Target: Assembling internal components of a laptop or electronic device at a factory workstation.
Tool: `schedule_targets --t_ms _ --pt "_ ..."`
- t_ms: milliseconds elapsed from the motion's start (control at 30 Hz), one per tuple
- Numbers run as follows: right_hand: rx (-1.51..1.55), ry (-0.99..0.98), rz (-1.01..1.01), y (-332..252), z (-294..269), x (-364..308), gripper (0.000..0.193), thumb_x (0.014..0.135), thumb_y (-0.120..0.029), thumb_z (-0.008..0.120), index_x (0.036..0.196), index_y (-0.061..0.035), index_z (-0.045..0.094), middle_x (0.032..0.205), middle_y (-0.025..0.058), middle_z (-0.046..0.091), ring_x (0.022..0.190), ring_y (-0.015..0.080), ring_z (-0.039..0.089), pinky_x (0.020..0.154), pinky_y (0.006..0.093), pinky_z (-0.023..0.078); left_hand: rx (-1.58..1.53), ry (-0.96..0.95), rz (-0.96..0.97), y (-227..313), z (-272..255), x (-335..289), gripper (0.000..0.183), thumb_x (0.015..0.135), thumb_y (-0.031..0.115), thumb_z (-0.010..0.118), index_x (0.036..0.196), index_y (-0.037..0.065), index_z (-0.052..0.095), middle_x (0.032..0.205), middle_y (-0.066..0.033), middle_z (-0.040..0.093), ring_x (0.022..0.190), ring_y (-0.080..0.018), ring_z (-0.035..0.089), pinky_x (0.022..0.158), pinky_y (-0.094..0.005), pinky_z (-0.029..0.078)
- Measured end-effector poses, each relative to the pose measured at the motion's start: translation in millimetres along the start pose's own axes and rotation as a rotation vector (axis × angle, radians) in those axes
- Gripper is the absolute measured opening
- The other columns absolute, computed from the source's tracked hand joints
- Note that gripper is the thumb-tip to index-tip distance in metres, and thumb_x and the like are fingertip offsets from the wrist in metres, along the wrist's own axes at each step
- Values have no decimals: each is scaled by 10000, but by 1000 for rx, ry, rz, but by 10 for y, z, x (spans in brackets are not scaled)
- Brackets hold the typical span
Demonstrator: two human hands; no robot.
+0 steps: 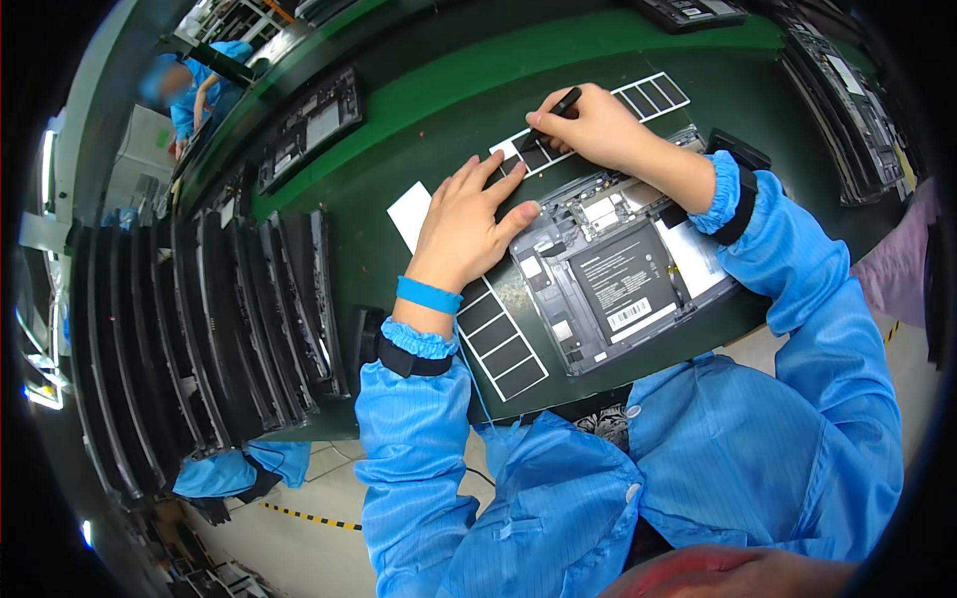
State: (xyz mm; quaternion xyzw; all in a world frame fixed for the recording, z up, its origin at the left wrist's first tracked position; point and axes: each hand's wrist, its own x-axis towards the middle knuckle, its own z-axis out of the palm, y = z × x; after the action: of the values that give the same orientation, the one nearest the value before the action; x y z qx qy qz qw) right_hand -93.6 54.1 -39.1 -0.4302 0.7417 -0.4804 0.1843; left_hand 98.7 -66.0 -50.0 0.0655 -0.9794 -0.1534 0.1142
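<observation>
Between the fingers of my right hand is a slim black pointed tool, which looks like tweezers. Its lower end points at a white strip of black rectangular pads on the green bench. My left hand lies with fingers spread. Its fingertips touch the strip's near left end, and its thumb reaches the upper left edge of an opened laptop base. That base holds a black battery with a printed label. Partly under my left wrist is a second strip of black pads.
A white sheet lies left of my left hand. Many laptop bases stand upright in a row at the left, with another stack at the right. Another laptop base lies far left. A person in blue works beyond.
</observation>
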Motion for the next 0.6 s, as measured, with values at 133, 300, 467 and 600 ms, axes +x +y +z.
schedule_targets --t_ms 133,300,467,600 --pt "22 17 -29 15 22 -10 283 839 -274 677 893 0 716 670 70 677 617 153 647 603 282 504 21 -38 -26 1 -12 -22 537 962 508 412 1341 150 541 1435 -144 441 1346 -402 350 1104 -457 301" --pt "-46 0 -19 -60 10 -28 257 833 -236 672 899 8 721 675 78 683 622 142 648 601 282 507 15 -23 -26 -23 -8 -27 515 976 488 399 1334 150 551 1437 -141 440 1350 -397 345 1110 -454 287" --pt "7 -20 -1 -32 31 -5 263 827 -231 679 897 19 718 693 91 692 646 145 665 624 278 521 7 -27 -31 -44 15 -34 519 981 492 388 1335 150 551 1438 -139 439 1355 -393 340 1113 -455 282" --pt "71 -64 1 -38 23 -13 256 847 -177 674 966 49 690 797 124 704 715 160 691 674 260 549 -14 -26 -27 -54 27 -30 528 988 501 364 1331 148 556 1440 -132 439 1355 -390 336 1117 -457 273"
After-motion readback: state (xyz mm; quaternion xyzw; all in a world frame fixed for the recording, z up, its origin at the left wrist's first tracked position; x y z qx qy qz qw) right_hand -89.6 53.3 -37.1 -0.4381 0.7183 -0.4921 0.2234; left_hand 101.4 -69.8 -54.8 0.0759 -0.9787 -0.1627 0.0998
